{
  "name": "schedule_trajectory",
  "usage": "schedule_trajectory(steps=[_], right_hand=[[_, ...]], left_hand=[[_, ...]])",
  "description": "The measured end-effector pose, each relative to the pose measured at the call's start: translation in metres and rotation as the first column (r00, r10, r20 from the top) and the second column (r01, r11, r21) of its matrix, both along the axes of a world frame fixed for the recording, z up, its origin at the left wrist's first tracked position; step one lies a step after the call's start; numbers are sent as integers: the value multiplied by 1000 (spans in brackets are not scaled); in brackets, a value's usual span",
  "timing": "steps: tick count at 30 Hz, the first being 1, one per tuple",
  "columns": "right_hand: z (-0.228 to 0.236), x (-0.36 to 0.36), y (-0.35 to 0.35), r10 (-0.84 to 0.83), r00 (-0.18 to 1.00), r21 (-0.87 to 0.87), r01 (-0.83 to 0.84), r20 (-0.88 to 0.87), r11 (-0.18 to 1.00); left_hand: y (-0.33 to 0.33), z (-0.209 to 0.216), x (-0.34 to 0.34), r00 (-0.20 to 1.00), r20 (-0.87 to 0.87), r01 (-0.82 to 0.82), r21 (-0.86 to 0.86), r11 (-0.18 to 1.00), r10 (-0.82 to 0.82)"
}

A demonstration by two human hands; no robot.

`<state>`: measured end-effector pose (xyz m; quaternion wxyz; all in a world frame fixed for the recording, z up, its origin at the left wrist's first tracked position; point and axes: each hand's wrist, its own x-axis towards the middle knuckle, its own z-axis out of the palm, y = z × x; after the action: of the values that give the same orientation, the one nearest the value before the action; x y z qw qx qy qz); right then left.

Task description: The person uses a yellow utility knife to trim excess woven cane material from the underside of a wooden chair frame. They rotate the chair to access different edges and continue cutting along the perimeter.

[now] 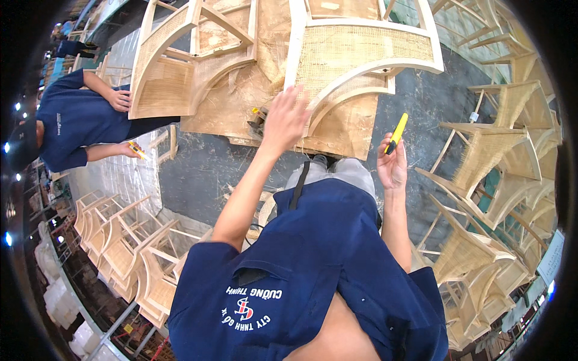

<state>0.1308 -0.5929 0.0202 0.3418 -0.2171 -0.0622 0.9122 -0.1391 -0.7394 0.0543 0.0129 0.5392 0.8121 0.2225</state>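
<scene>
The person's R hand (391,163) is gripping a yellow cutter (398,127) btwn thumb & fingers, the black end sitting nr the fingertips, the yellow end pointing up & away. The cutter is standing just past the R edge of the tabletop (220,123), over the dark floor (415,96). The L hand (284,123) is reaching fwd w/ fingers extended, blurred; it's holding nothing visible. It's hovering or resting at the near L edge of a pale chair frame (367,51) w/ woven cane panel; can't tell if touching. That frame is lying ahead of both hands, mostly to the L hand's R. A dark tool (257,126) is lying just L of the L hand, on the tabletop. Further L, a 2nd chair frame (161,87) is standing, w/ a co-worker (84,120) steadying its side w/ one hand & holding another yellow cutter (137,150) in the other. More chair frames are filling the R side (490,156) & lower L (120,259).
</scene>
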Motion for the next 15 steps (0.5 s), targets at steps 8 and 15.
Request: schedule_trajectory(steps=[8, 15], right_hand=[[25, 32, 12, 85, 982, 206, -120, 171, 971], [14, 92, 15, -105, 968, 204, 58, 230, 977]], left_hand=[[23, -32, -118, 979, -202, -91, -391, 916, 11], [12, -4, -126, 931, -239, -354, -396, 847, 277]])
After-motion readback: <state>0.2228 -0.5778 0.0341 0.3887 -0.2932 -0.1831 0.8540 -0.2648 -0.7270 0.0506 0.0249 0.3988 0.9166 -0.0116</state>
